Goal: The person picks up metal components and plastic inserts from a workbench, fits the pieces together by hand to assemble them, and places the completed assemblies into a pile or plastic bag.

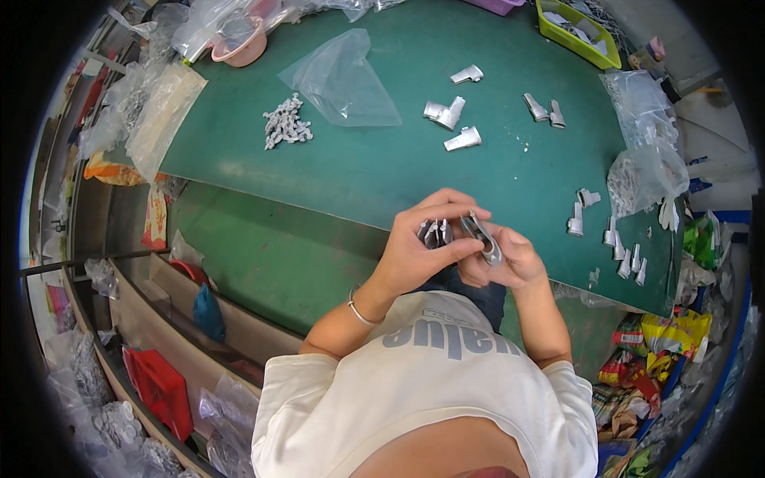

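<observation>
Both hands meet just over the near edge of the green-topped work table (382, 171).

Left hand (418, 247): fingers curled round a small bunch of silver cast-metal pieces (435, 232); three seem to show between the fingers, exact count unclear. Grip closed, thumb laid across toward the other hand.

Right hand (510, 263): thumb and fingers pinched on one longer silver metal part with a slot (483, 236), held tilted, its near end down by the palm. The two hands touch at the thumbs.

On the table, far of the hands:
- four loose silver angled metal fittings (453, 113) in a cluster at centre, two of them lying against each other.
- two more silver fittings (543, 110) side by side, further right.
- one heap of small pale grey metal bits (285, 123), left of centre; too many and too small to count.
- one empty clear plastic bag (343, 80), lying flat, just beside the heap.

Right edge of the table: about seven small silver tubular pieces (621, 247) scattered near a clear plastic bag filled with grey parts (637, 179).

Far right corner: one lime-green plastic tray (578, 32). Far left: one pink plastic bowl (239, 49) among crumpled bags.
</observation>
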`<state>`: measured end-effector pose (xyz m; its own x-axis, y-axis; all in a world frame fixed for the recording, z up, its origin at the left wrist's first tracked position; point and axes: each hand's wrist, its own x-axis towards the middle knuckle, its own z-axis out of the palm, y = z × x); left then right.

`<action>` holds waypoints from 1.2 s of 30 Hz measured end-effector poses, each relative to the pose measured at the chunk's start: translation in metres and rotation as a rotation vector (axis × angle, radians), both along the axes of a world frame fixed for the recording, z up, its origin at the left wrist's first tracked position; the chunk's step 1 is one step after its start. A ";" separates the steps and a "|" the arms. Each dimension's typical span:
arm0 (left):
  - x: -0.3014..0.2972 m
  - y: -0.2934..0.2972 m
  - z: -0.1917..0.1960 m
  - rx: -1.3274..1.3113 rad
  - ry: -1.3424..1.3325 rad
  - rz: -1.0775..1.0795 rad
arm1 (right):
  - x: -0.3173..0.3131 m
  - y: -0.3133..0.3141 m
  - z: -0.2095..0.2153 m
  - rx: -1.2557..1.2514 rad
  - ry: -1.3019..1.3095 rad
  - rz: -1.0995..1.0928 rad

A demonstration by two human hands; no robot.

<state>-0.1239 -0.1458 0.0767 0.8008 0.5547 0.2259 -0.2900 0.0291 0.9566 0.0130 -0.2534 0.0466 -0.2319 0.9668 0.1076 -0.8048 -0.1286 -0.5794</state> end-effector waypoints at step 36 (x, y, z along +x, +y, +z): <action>0.011 -0.014 -0.035 -0.503 0.063 0.289 | 0.012 0.024 -0.007 0.148 -1.296 -1.048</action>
<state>-0.1131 -0.1599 0.0413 0.6041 0.7795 -0.1656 -0.2964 0.4127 0.8613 0.0249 -0.2292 0.0393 0.4613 0.7505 0.4732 0.4869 0.2317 -0.8422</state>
